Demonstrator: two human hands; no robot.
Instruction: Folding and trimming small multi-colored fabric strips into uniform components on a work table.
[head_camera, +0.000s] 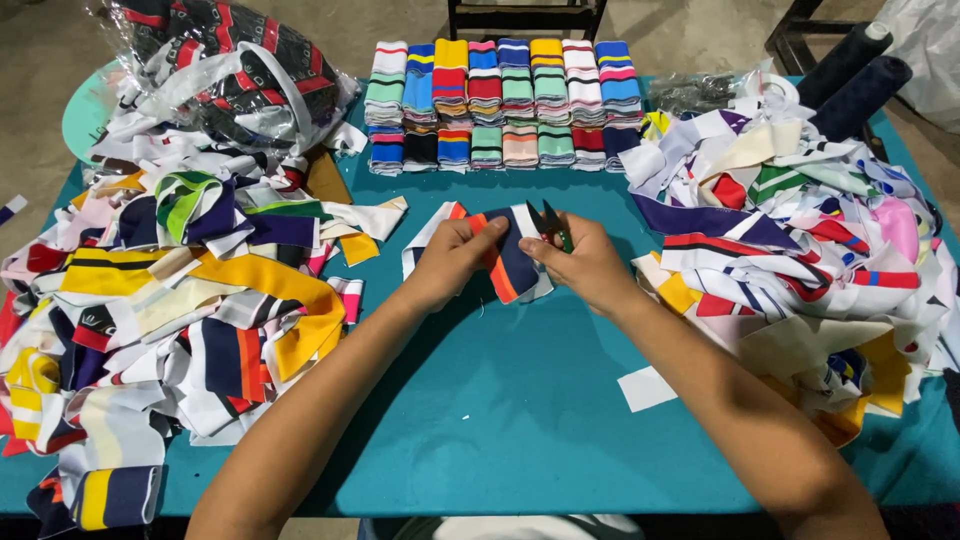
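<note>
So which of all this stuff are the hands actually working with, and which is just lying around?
In hand:
- striped navy, white and orange fabric strip, held by left hand and right hand
- small thread snips, in the right hand

Lying about:
- neat folded stacks
- loose scrap heaps
- bagged bundle
- dark thread cones

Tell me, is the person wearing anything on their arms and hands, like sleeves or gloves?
No. Both forearms are bare all the way to the bottom of the picture, with no sleeves showing. The left hand and right hand wear no gloves, and no watch, bracelet or ring shows on the wrists or fingers.
</note>
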